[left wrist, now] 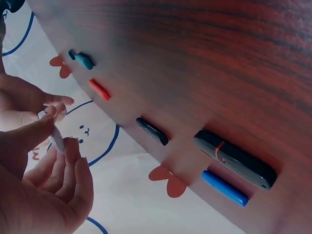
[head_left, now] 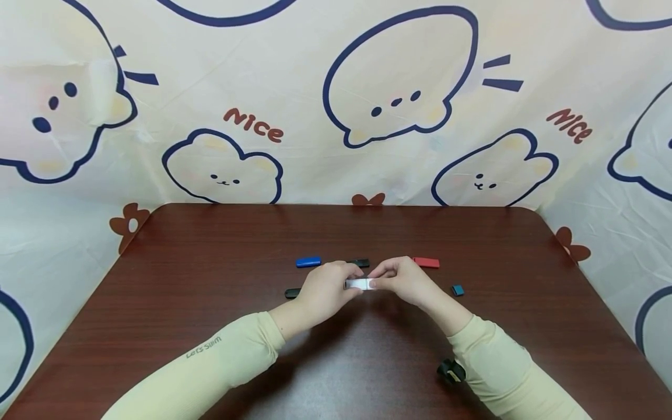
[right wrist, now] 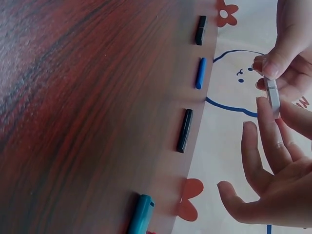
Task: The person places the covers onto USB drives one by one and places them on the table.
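Note:
A slim white stick [head_left: 359, 284], which looks like a USB flash drive, is held above the table between both hands. My left hand [head_left: 324, 287] pinches its left end between thumb and fingers. At the other end, my right hand [head_left: 403, 281] pinches it with thumb and fingertips, while its remaining fingers spread loosely in the right wrist view. A seam crosses the white stick [right wrist: 272, 91] partway along. Fingers cover both of its ends.
On the brown table [head_left: 220, 251] lie a blue stick [head_left: 308, 262], a black one [head_left: 360, 263], a red one [head_left: 427, 262] and a teal one [head_left: 458, 290]. A black stick with a red band [left wrist: 236, 158] lies near the left hand. A patterned cloth [head_left: 304, 169] stands behind.

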The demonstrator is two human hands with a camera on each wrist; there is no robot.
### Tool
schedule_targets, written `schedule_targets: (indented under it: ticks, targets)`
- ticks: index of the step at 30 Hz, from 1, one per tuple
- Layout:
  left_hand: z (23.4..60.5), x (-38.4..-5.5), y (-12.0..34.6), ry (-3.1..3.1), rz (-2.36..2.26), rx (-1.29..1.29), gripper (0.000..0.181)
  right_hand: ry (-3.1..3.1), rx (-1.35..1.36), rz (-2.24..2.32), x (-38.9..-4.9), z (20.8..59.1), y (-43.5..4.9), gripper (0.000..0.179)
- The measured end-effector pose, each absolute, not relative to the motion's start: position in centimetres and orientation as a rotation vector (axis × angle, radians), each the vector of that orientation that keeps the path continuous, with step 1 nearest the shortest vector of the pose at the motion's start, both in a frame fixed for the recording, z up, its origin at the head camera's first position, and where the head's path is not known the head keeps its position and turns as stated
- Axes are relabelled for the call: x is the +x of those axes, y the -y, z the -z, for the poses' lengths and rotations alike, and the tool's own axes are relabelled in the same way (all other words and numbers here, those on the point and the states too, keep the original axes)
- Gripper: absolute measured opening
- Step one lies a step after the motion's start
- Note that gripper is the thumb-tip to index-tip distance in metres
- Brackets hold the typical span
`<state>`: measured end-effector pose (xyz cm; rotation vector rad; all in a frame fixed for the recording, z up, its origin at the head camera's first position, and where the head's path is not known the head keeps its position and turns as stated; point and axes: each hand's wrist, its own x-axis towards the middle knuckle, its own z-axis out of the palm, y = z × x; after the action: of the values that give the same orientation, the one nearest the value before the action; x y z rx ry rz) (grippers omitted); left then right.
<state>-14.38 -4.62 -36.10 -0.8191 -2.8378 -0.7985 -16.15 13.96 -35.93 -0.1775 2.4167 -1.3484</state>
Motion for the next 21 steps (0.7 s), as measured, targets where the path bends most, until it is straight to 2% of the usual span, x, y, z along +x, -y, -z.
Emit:
schedule_targets:
  ticks: [10,21]
  targets:
    - [36.6,-14.6,4.5,2.807,0.720,-0.795,0.014,-2.443,-0.176,1.313,-15.9,35.9,-14.8,0.017]
    - [37.8,-15.1,4.2,2.884,0.566,-0.725,0.015,-2.524,-0.221,1.276,-15.5,35.3,-18.1,0.025]
